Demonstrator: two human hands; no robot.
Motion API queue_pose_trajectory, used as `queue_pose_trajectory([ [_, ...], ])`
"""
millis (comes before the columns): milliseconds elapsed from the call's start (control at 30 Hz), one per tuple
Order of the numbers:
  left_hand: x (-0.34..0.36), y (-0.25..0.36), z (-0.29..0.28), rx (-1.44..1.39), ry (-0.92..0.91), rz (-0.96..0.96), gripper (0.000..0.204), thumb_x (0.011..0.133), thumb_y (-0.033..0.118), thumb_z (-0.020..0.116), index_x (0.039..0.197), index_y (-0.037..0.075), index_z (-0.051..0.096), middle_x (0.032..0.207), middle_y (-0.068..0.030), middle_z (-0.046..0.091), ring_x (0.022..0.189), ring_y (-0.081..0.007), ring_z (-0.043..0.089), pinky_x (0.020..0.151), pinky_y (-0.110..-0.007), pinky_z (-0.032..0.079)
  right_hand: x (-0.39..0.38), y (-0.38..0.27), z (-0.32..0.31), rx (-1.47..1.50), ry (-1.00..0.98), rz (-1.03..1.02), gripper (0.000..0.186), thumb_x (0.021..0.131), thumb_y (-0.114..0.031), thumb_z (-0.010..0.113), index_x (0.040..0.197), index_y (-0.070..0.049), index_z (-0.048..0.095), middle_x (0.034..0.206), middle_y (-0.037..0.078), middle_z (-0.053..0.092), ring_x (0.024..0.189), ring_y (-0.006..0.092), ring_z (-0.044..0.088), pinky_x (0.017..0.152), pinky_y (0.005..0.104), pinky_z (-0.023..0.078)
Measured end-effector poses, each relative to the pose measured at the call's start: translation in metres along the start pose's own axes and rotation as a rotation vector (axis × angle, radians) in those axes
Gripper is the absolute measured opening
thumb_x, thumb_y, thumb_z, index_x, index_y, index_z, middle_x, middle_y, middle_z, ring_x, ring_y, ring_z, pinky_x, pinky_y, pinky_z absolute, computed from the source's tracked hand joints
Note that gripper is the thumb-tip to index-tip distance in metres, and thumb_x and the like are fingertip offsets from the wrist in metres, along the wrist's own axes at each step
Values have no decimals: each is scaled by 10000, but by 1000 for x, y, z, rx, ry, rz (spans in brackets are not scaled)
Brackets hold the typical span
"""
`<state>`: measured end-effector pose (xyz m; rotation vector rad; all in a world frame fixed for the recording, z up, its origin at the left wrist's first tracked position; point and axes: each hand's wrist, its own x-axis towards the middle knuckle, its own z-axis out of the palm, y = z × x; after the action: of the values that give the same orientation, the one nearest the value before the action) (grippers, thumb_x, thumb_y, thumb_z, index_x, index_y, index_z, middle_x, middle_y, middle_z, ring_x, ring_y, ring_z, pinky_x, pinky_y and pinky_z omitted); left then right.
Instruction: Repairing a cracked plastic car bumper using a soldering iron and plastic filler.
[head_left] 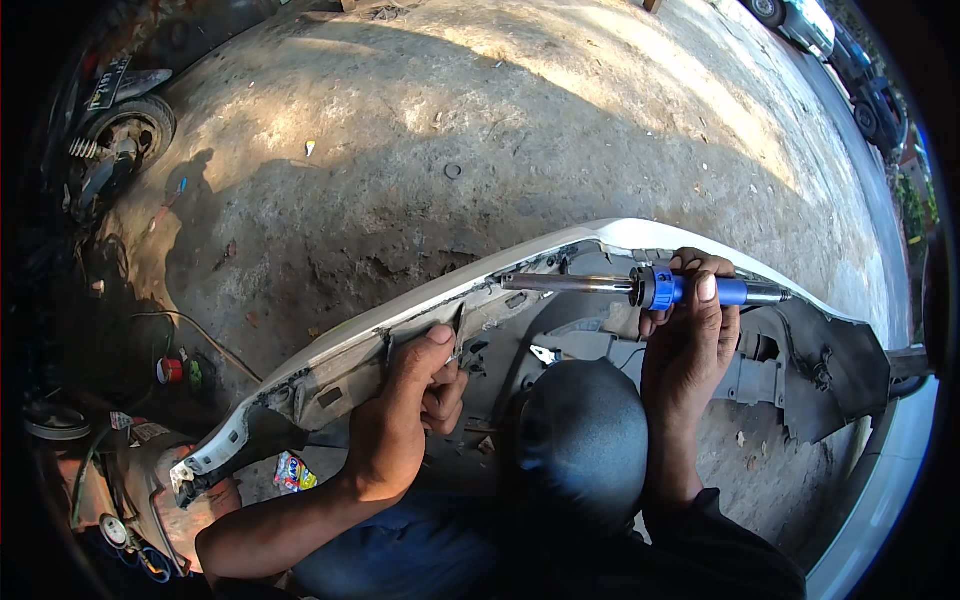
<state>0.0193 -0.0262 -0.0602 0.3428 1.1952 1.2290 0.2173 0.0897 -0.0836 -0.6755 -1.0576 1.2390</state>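
Observation:
A white car bumper [420, 290] lies across in front of me, its grey inner side with slots and flanges toward me. My right hand [695, 330] is closed around the blue handle of what looks like a soldering iron [735, 291], held level above the bumper. Its long metal barrel points left, the end near the bumper's inner flange. Over the flange further left is my left hand [415, 400], thumb and curled fingers pinched together. A small thin piece may be between them; the fingers hide most of it.
My dark-clad knee [585, 440] rises between my arms. A rusty tank with a gauge [115, 530] stands lower left, near a colourful packet [293, 472] and a red can [169, 371]. A motorcycle wheel [135, 135] is far left; parked vehicles [810, 30] are far right.

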Motion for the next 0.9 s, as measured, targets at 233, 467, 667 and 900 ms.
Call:
queue_pose_trajectory([
  [233,0,0,0,12,13,-14,331,949,367,507,736,144,388,642,52,248,507,-83,226,498,-274,181,0,-1,1,-9,23,10,197,965,-180,567,1047,-10,510,1002,132,534,657,112,527,545,244,478],
  [467,2,0,3,4,36,12,403,951,393,508,701,115,359,536,38,249,473,-78,213,473,-263,181,0,-2,3,-23,19,0,194,965,-173,562,1051,-7,509,990,127,530,661,114,528,549,244,479],
  [667,2,-2,3,2,52,14,403,953,393,508,702,115,360,533,36,252,472,-78,215,469,-263,183,0,-2,2,-26,-5,-18,186,964,-167,562,1054,-10,514,992,126,531,669,115,534,550,242,481],
  [900,2,-1,2,24,21,19,410,959,407,492,705,121,343,538,37,240,474,-79,201,470,-263,179,0,-2,1,-24,-3,-10,190,960,-166,572,1058,-13,514,989,125,535,674,118,542,548,241,482],
])
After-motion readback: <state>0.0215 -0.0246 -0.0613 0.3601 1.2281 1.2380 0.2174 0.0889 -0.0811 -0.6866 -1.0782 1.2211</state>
